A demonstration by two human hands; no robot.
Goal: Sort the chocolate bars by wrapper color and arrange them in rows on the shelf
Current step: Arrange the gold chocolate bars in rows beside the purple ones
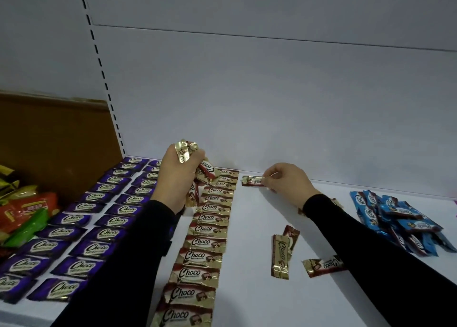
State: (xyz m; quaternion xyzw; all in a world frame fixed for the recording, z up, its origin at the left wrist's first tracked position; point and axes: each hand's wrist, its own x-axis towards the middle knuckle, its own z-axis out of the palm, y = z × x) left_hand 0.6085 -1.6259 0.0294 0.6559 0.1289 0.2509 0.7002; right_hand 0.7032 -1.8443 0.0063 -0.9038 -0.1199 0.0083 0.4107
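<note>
My left hand [176, 176] grips a bunch of gold-and-red Choco bars [197, 164] above the far end of a gold-and-red row [204, 242] that runs front to back on the white shelf [252, 299]. My right hand [288, 182] pinches the end of a single gold-and-red bar [252, 181] lying near the back wall, right of that row. Two rows of purple bars [81, 230] fill the left side. Three loose gold-and-red bars [280, 253] lie under my right forearm. A heap of blue bars [395, 218] sits at the right.
A brown cardboard box [57, 141] at the far left holds mixed orange, green and yellow packets [27, 213]. The grey back panel [272, 104] rises behind the shelf, with a slotted upright [103, 79] at its left.
</note>
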